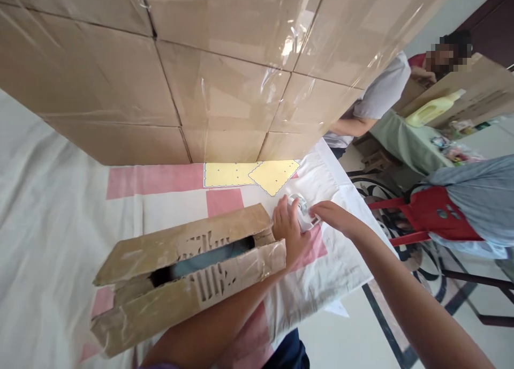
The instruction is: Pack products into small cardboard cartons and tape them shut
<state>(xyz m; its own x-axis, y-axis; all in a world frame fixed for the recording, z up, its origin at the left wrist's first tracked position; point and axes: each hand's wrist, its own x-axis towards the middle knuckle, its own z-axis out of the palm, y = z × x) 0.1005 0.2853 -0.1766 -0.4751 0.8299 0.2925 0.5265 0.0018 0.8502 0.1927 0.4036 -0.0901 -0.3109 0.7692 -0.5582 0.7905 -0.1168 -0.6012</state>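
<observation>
A small white tape dispenser [308, 222] sits near the right side of the cloth-covered table. My left hand [287, 227] grips its left side, fingers curled over the edge. From the right, my right hand [330, 215] reaches in with its fingers closed at the dispenser's upper right; whether a tape end is between them is too small to tell. Just beyond lie yellow paper sheets with scalloped edges [274, 176], partly overlapping. A long open cardboard box [148, 296] stands left of my hands, over my left forearm, with something grey-blue inside.
Stacked taped cartons [228, 101] rise behind the sheets. The table's cloth [168, 211] is white with pink squares. At right are a person in a light shirt [385, 88], a red chair [437, 213], another person, and a green-covered table with a yellow bottle [436, 109].
</observation>
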